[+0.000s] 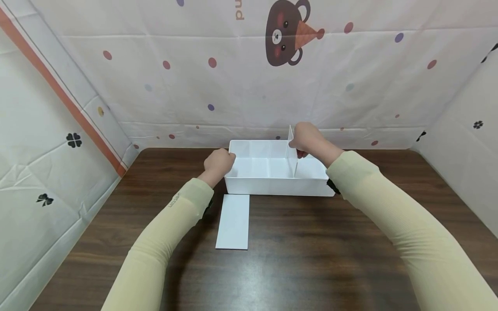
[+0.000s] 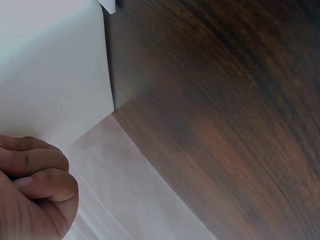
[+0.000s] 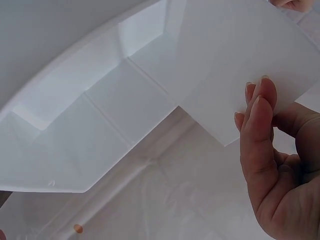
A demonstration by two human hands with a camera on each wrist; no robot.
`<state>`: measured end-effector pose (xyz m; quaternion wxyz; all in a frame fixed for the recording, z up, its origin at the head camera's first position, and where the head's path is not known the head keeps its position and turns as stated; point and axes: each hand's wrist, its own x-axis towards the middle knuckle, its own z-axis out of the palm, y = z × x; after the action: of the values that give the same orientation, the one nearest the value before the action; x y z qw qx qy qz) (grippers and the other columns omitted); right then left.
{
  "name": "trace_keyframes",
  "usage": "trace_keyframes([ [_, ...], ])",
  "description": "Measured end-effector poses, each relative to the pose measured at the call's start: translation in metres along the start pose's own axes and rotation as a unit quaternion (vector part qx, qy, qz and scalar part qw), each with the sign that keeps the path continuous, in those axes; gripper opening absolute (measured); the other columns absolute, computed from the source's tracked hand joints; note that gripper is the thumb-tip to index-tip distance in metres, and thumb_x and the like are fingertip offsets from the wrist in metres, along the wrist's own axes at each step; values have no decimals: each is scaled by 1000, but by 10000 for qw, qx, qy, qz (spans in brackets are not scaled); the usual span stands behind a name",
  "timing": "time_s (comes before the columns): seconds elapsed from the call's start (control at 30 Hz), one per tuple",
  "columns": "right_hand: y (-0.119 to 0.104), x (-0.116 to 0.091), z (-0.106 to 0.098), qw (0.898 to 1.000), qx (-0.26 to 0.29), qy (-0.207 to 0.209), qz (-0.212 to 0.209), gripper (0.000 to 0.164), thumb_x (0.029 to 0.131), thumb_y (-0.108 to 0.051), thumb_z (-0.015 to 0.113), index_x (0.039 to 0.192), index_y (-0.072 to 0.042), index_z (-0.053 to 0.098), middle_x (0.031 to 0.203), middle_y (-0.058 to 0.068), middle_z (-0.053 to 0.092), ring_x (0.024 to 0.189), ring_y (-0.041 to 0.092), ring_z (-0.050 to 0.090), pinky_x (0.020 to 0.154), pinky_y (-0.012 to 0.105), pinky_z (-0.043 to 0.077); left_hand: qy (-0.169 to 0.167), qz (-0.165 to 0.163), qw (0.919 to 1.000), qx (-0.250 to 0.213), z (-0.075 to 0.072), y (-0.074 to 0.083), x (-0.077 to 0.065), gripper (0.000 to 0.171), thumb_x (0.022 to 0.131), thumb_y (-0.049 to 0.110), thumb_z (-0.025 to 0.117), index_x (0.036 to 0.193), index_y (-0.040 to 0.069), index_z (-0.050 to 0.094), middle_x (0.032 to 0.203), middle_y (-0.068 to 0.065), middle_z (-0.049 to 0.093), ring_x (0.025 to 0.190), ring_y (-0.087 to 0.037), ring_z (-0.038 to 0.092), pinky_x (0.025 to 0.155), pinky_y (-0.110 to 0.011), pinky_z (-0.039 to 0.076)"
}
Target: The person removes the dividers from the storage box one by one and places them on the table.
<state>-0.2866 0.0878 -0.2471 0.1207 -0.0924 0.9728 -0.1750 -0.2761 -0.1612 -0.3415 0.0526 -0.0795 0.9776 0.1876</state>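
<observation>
A long white open-topped box stands near the back of the brown table, with grooves running across its floor. My left hand holds the box's left end at the rim, its thumb over the edge. In the left wrist view its curled fingers lie against the box wall. My right hand pinches a thin white divider panel between thumb and fingers. That panel stands upright across the box, right of the middle, its upper edge above the rim. The right wrist view shows the fingertips flat on the panel's face.
A second flat white panel lies on the table in front of the box's left end. Behind the table hangs a patterned cloth, and more cloth closes off both sides. The brown tabletop stretches toward the front.
</observation>
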Motion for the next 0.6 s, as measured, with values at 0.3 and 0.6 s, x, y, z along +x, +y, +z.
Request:
trace_keyframes([
  [0.3, -3, 1, -4, 9999, 30, -6, 138, 20, 96, -3, 53, 93, 13, 66, 52, 3, 58, 44, 10, 59, 50, 21, 53, 21, 31, 10000, -5, 1, -2, 2, 51, 107, 29, 36, 59, 14, 45, 55, 1, 42, 52, -14, 41, 46, -26, 32],
  [0.6, -3, 1, -5, 9998, 5, 11, 208, 20, 97, -4, 55, 98, 13, 65, 54, 4, 59, 51, 17, 67, 51, 22, 54, -25, 39, 10000, -22, 2, -3, 3, 52, 107, 29, 36, 58, 15, 44, 53, 2, 41, 51, -14, 39, 46, -26, 31],
])
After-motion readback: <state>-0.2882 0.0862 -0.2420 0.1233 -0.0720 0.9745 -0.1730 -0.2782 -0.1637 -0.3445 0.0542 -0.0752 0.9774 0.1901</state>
